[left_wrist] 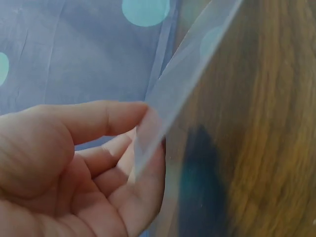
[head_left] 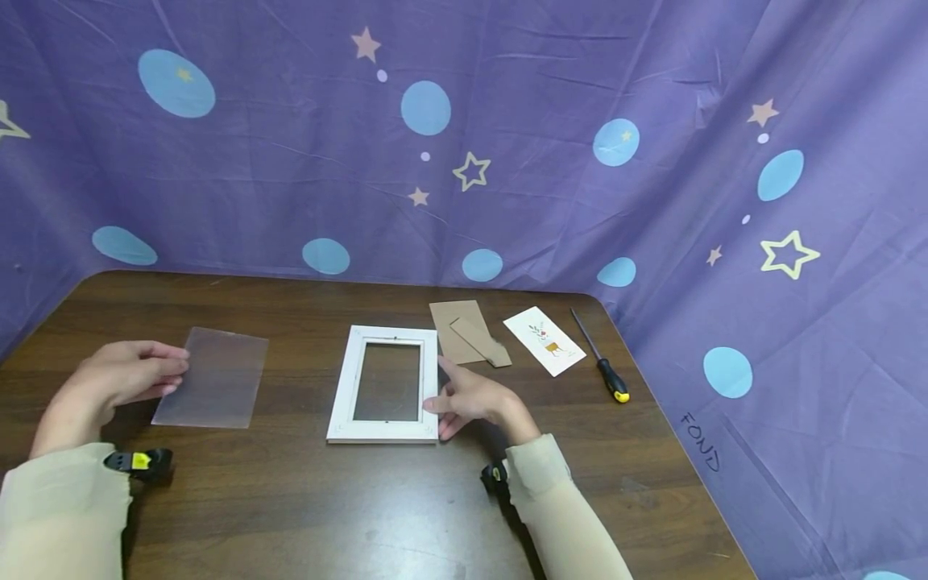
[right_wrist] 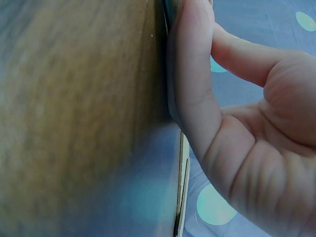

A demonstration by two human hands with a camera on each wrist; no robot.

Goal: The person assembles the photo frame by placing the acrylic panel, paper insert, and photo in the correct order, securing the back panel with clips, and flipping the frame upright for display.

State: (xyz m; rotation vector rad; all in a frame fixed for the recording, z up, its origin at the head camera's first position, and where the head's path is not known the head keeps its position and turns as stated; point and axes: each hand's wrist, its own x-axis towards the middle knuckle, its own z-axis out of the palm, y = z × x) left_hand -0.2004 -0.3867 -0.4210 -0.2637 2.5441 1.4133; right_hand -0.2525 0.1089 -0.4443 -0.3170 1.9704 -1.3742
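Note:
A clear plastic sheet [head_left: 213,379] is pinched at its left edge between the thumb and fingers of my left hand [head_left: 119,379]. The left wrist view has the sheet [left_wrist: 185,79] tilted, with the fingers [left_wrist: 143,192] partly behind it. A white picture frame [head_left: 339,387] with an open middle lies near the table's centre. My right hand [head_left: 474,399] grips the frame's right side, its thumb over the edge. In the right wrist view the fingers [right_wrist: 195,84] lie low by the tabletop; their tips are out of sight.
Behind the frame lies a brown backing board [head_left: 455,312] with a stand leg [head_left: 482,342]. To its right are a white card with a printed picture [head_left: 544,340] and a black-and-yellow screwdriver [head_left: 613,380]. A purple curtain [head_left: 536,209] hangs behind the wooden table [head_left: 304,515].

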